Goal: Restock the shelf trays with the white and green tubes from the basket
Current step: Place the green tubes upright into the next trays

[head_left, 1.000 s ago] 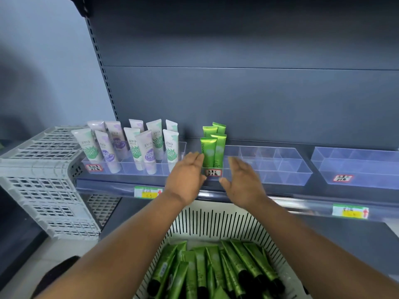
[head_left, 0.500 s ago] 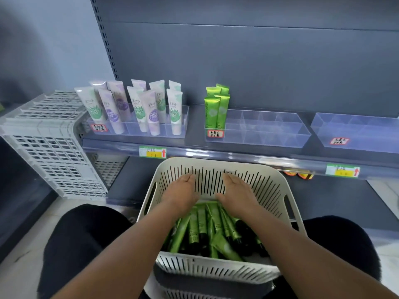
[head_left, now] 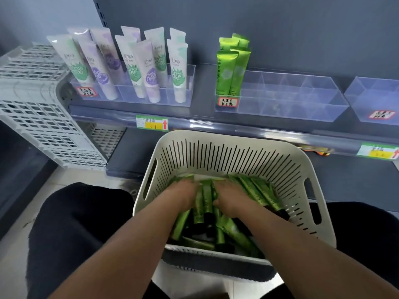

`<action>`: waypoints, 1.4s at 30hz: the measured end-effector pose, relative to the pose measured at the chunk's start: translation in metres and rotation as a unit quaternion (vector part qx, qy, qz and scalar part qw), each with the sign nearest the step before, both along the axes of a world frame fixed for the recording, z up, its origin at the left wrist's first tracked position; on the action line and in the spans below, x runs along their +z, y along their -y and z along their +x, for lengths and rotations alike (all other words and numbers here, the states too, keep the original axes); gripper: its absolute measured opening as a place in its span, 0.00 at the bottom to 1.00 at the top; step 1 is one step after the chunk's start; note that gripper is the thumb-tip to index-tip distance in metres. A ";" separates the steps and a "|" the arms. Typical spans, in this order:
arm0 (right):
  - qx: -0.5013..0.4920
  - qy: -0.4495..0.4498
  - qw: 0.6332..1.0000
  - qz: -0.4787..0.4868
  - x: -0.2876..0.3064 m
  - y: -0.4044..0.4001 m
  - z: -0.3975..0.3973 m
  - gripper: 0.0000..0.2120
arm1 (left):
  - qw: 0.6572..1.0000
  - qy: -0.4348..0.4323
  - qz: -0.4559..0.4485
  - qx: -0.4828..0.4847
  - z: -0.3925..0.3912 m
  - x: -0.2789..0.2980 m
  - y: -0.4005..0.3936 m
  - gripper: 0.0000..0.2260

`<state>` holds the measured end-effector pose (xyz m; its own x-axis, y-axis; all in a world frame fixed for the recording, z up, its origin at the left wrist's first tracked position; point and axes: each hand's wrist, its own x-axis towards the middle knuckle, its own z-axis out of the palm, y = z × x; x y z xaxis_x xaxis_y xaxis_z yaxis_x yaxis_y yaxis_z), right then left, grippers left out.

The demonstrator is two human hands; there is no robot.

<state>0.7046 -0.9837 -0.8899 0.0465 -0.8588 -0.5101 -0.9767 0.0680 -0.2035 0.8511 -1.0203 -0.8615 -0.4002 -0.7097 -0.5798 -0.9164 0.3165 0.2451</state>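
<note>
Green tubes (head_left: 207, 203) blurred around left hand (head_left: 183, 196) and right hand (head_left: 232, 198) in basket (head_left: 226, 143), grip seemingly indiscernible, fingertips buried

Glossy green tubes (head_left: 259, 190) with a metallic sheen fill a matt cream plastic basket (head_left: 228, 147) with slotted walls. Clear, smooth plastic trays (head_left: 302, 100) sit on a matt grey shelf (head_left: 203, 87). White tubes (head_left: 179, 67) show a soft satin finish; a white plastic lattice crate (head_left: 43, 117) looks dull.
</note>
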 end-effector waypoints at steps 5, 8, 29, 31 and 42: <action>0.027 0.020 0.999 0.028 -0.009 0.017 0.014 0.28 | 0.999 0.044 0.018 -0.016 0.005 -0.007 0.011 0.14; 0.035 0.043 0.998 0.031 -0.014 0.028 0.028 0.30 | 0.998 0.054 -0.018 -0.005 0.010 -0.010 0.016 0.17; -0.078 0.166 0.981 -0.067 0.039 0.037 0.006 0.09 | 0.998 0.001 -0.063 0.014 0.011 0.040 0.024 0.07; -0.073 0.164 0.978 -0.105 0.057 0.033 0.001 0.09 | 0.996 -0.040 -0.079 0.020 0.003 0.052 0.023 0.07; -0.096 0.157 0.929 -0.321 0.180 0.017 -0.062 0.06 | 0.949 -0.204 -0.242 -0.004 -0.049 0.149 0.015 0.05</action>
<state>0.6430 -1.0007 -0.7102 -0.0787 -0.9893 0.1230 -0.8448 0.0007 -0.5351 0.8023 -1.0352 -0.7128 -0.5271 -0.8496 0.0179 -0.7738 0.4886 0.4030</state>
